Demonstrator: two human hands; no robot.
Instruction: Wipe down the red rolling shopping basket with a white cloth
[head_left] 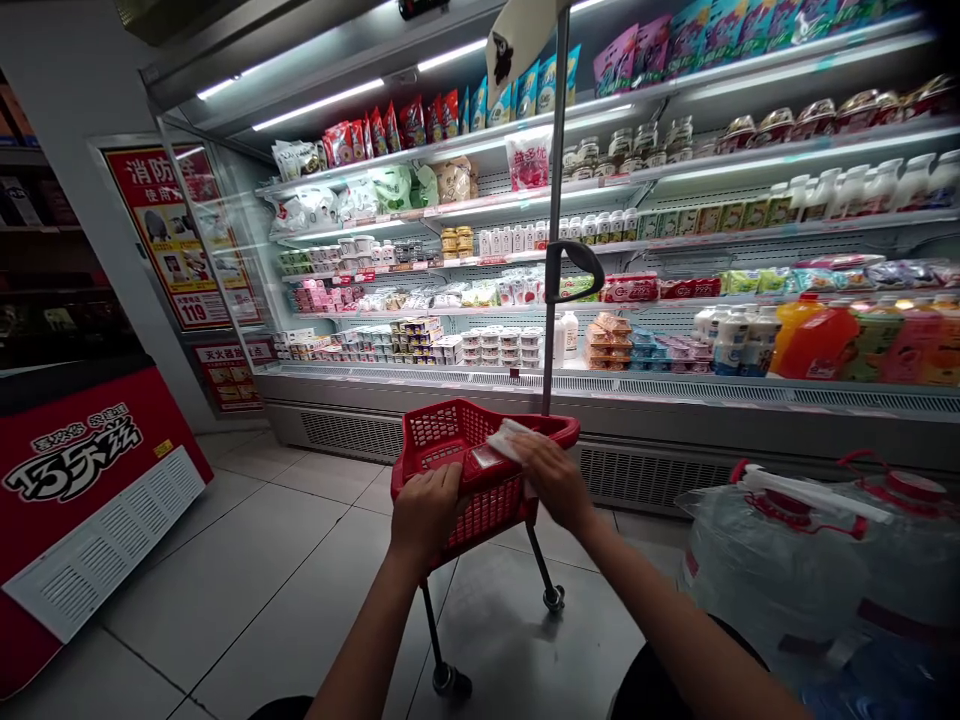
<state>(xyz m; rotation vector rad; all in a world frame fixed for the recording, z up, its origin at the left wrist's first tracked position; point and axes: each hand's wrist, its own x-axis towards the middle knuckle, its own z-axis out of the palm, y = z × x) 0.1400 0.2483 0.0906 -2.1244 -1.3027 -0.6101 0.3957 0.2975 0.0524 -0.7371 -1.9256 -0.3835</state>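
Observation:
A small red plastic shopping cart (480, 520) on thin legs with casters stands right in front of me. My left hand (426, 510) grips its near rim on the left side, fingers curled over the edge. In my right hand (553, 472) is a white cloth (508, 436), pressed against the cart's rim toward the right. A pale label lies on the rim between my two hands. The inside of the basket shows only in part behind them.
Behind the cart is an open refrigerated display (420, 390) stocked with drinks, yogurts and bags. A red chest freezer (97, 500) stands left. Large water jugs (780, 560) sit close on the right. A metal pole (556, 200) with a black handle (576, 272) rises by the cart.

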